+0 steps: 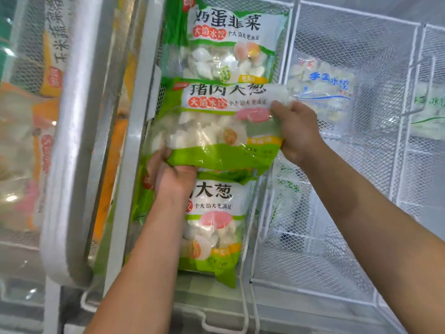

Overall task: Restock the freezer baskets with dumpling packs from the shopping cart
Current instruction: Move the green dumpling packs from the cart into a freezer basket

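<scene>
Beneath my left hand (172, 174) lay another pack (212, 225); both it and my right hand (297, 131) gripped the green dumpling pack (216, 126), fingers curled.

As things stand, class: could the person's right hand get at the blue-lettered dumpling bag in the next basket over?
Probably not yet. The right hand grips the green dumpling pack, so it is occupied, and a white mesh wall stands between that basket and the blue-lettered bag. It would have to let go and go over the wall.
</scene>
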